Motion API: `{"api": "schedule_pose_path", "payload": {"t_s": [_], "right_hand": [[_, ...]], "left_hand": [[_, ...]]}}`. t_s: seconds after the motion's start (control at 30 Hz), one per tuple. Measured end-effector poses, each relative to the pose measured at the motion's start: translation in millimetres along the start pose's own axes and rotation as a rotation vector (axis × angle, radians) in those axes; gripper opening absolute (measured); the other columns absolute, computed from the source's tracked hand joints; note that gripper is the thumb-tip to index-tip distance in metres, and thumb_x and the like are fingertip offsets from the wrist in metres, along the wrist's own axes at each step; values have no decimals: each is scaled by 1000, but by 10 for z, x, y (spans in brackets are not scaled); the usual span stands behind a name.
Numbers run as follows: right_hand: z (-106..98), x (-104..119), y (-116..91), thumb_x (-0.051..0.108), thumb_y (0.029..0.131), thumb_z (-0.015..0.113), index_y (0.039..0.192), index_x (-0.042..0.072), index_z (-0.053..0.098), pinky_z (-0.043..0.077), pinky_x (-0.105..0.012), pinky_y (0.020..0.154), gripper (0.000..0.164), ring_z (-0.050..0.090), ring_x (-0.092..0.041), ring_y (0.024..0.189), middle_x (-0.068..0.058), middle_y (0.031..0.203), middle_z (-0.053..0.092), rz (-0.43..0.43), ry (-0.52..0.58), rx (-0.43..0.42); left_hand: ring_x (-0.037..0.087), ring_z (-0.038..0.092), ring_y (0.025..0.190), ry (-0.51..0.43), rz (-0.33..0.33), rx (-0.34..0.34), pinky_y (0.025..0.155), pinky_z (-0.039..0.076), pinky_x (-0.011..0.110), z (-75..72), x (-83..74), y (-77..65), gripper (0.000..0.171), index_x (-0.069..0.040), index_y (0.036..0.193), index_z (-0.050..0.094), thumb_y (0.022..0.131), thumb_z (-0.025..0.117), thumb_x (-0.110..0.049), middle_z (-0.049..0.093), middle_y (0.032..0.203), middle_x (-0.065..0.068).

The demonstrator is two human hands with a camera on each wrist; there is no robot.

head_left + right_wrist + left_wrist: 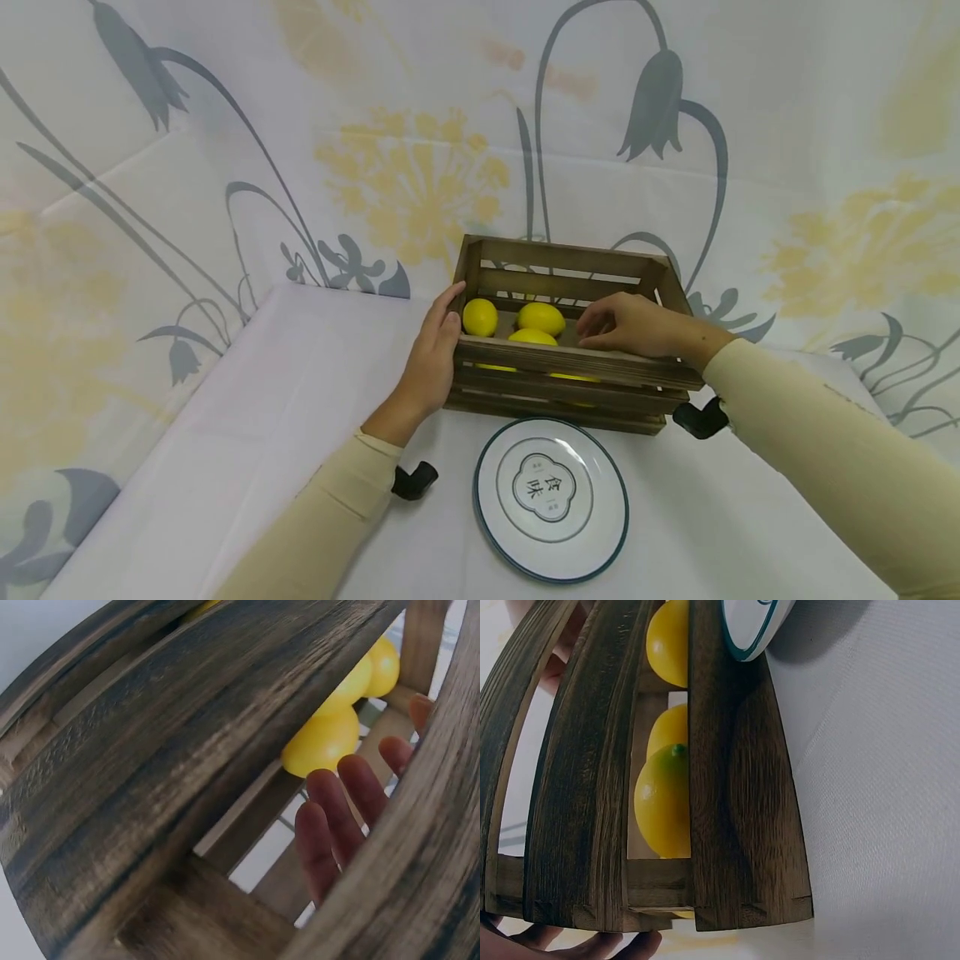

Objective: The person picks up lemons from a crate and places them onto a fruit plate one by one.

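A dark wooden slatted crate (570, 360) holds several yellow lemons (541, 319), gathered toward its left half. My left hand (429, 354) rests against the crate's left end, its thumb by the rim; in the left wrist view its fingertips (592, 946) lie along that end. My right hand (633, 325) reaches over the front wall into the right part of the crate, fingers loosely bent with nothing between them. From the right wrist, its fingers (341, 817) appear just beside a lemon (324, 742). More lemons (664, 799) show through the gap between the front slats.
A white plate (551, 558) with a dark green rim and printed characters lies right in front of the crate on the white cloth (322, 367). A flower-patterned backdrop (420, 167) rises behind the crate. Black wrist mounts (415, 482) stick out under both sleeves.
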State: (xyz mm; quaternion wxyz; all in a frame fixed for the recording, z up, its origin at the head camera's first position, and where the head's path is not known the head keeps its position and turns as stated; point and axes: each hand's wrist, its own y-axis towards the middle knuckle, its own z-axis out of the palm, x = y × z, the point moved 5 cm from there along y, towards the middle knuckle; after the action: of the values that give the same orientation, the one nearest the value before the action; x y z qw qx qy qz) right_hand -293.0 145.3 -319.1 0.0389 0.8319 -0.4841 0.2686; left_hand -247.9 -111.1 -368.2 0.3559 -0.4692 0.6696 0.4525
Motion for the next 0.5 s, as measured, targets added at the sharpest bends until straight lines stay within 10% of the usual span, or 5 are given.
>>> {"api": "schedule_pose_path", "payload": {"t_s": [0.5], "right_hand": [[-339,122,-65,23,94,70,118,11,70,56,-41,87,27,66,-17,96,-3,106,72,-1,-126,63]], "left_hand": [[25,19,154,0,3,5,123,17,55,-13,-9,9,52,-25,158,23,109,21,-39,20,166,2]]}}
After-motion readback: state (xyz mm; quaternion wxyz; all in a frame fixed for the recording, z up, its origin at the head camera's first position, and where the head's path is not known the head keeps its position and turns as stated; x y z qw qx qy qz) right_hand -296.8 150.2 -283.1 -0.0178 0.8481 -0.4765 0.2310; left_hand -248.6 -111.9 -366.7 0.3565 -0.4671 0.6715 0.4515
